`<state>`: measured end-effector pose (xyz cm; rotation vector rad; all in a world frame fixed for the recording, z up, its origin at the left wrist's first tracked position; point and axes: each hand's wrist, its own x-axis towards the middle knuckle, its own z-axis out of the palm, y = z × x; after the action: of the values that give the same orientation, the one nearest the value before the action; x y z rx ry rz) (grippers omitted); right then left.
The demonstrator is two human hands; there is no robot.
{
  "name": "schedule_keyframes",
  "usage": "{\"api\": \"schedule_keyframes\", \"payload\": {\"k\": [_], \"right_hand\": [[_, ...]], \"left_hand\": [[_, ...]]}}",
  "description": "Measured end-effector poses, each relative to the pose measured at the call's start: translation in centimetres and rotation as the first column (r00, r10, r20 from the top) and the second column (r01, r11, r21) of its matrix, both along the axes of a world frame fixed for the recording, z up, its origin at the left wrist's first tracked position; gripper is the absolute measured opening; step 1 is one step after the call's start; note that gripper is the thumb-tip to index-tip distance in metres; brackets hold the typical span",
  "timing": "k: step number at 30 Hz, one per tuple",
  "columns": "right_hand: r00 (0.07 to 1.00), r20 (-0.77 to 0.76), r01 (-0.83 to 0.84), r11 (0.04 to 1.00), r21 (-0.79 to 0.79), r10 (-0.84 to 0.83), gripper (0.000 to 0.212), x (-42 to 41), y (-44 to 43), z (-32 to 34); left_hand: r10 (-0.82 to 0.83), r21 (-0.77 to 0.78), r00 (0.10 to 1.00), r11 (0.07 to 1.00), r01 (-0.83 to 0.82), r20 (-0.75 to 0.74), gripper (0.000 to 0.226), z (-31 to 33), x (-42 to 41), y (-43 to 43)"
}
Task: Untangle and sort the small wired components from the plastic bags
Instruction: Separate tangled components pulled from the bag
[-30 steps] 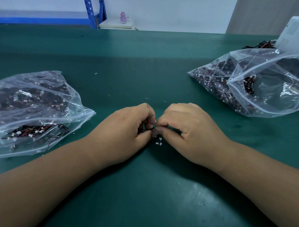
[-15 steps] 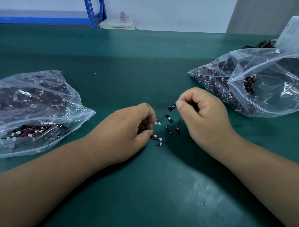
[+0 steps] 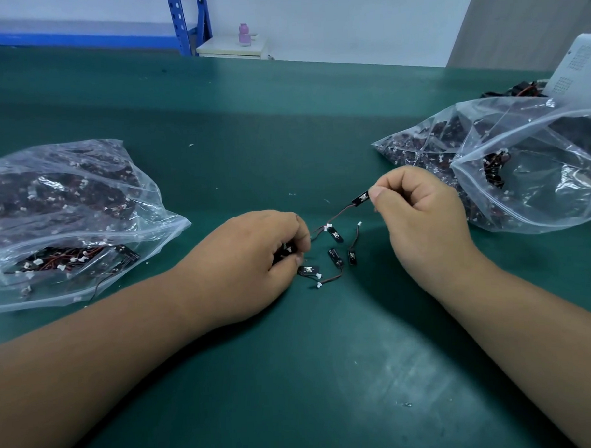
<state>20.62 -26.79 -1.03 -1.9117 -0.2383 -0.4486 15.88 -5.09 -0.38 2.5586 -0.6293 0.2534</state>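
Left bag (image 3: pixel 66 206) and right bag (image 3: pixel 529 179) hold wired modules (image 3: pixel 65 262). Over the green mat (image 3: pixel 283 122), right hand (image 3: pixel 423 225) pinches one module (image 3: pixel 360 198); left hand (image 3: pixel 251 259) grips a tangle (image 3: pixel 286 253).

Green table (image 3: pixel 283 129), 2 plastic bags (image 3: pixel 66 213), loose wired components (image 3: pixel 334 257) btwn.

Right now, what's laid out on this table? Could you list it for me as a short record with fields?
Surface: green table
Left hand: grips tangled components at the tabletop
Right hand: pinches one black component, its wire trailing toward the left hand
Loose components: several between the hands, black with white connectors
Left bag: clear plastic, full of components
Right bag: clear plastic, also holding components
White device: behind the right bag
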Motion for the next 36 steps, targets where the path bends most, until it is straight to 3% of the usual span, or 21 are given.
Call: {"api": "schedule_keyframes", "payload": {"k": [4,7,14,20,24,28,33,36], "right_hand": [[0.999,0.009,0.039,0.994,0.099,-0.040,0.016,0.4,-0.4,0.3],[0.999,0.002,0.034,0.996,0.084,-0.035,0.014,0.7,-0.8,0.3],[0.987,0.007,-0.158,0.979,-0.132,0.160,0.015,0.3,-0.7,0.0],[0.981,0.034,-0.169,0.922,-0.348,0.192,0.021,0.8,-0.3,-0.7],[0.984,0.024,-0.154,0.901,-0.407,0.179,0.015,1.2,-0.4,-1.3],[0.982,0.102,-0.114,0.928,-0.355,0.160,0.012,0.9,-0.5,-1.0],[0.925,0.223,-0.202,0.896,-0.394,0.307,0.028,-0.5,0.3,-0.5],[0.885,0.321,-0.189,0.890,-0.415,0.338,0.019,-0.9,0.6,-0.3]], "left_hand": [[0.007,0.016,1.000,1.000,-0.006,-0.004,0.020,0.0,0.1,0.0],[0.013,0.018,1.000,1.000,-0.012,-0.008,0.019,0.0,0.1,0.0],[0.039,-0.043,0.998,0.998,-0.037,0.050,0.023,-0.4,0.1,0.2],[0.018,-0.052,0.996,0.999,-0.014,0.089,0.059,-0.5,0.2,0.2],[-0.010,-0.048,0.996,0.999,0.014,0.092,0.064,-0.5,0.2,0.2],[-0.054,-0.049,0.993,0.997,0.059,0.102,0.060,-0.3,0.0,0.2],[-0.205,0.013,0.965,0.979,0.206,0.165,0.052,0.1,-0.1,-0.1],[-0.207,-0.017,0.962,0.977,0.214,0.180,0.049,0.2,-0.1,0.0]]}}
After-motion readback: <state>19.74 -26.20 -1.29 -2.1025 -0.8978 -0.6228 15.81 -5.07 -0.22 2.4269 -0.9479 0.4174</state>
